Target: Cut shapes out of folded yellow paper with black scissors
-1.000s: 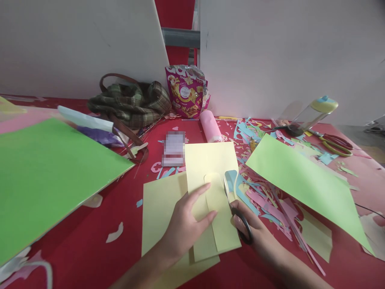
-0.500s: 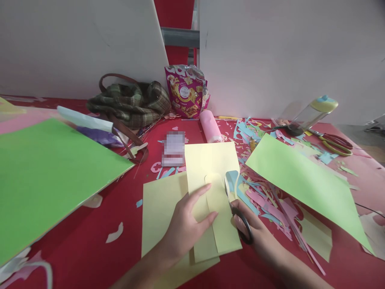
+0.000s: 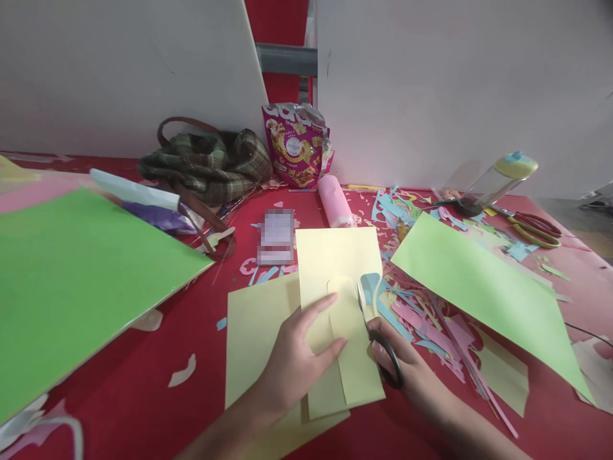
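Observation:
My left hand holds a pale yellow sheet, its index finger and thumb lying on a narrower yellow piece on top of it. In my right hand are black-handled scissors, fingers through the loops. The scissors' blades point away from me at the sheet's right side, beside a cut with a curled strip at its edge. Another yellow sheet lies flat beneath, on the red table.
Green sheets lie left and right. Behind are a plaid bag, a snack bag and a pink roll. Paper scraps, a bottle and more scissors are at the right.
The held yellow sheet has shifted very slightly. Both hands keep nearly the same position.

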{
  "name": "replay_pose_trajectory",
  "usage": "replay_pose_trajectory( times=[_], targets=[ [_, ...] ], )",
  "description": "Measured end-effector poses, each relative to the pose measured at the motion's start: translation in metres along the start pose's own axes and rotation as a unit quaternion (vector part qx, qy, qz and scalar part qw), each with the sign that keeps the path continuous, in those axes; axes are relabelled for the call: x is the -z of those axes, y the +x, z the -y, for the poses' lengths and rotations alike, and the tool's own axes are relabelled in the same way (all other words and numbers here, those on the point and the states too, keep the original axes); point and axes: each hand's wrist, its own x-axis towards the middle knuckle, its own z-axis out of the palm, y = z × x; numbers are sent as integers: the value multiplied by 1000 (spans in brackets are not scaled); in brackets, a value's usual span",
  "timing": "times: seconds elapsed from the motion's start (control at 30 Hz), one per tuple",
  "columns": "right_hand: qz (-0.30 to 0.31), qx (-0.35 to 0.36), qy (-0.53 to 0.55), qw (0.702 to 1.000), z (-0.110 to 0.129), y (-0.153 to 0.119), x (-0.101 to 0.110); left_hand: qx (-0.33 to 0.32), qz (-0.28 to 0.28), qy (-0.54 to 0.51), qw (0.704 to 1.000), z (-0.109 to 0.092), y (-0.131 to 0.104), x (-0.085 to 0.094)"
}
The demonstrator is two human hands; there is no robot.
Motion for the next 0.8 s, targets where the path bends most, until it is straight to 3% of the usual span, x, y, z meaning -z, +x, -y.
replay_pose_trajectory(
  times=[0.8],
  targets=[
    [-33,15,9,999,-4,3,-2,-8,18,-6,1000,1,0,-1]
  ],
)
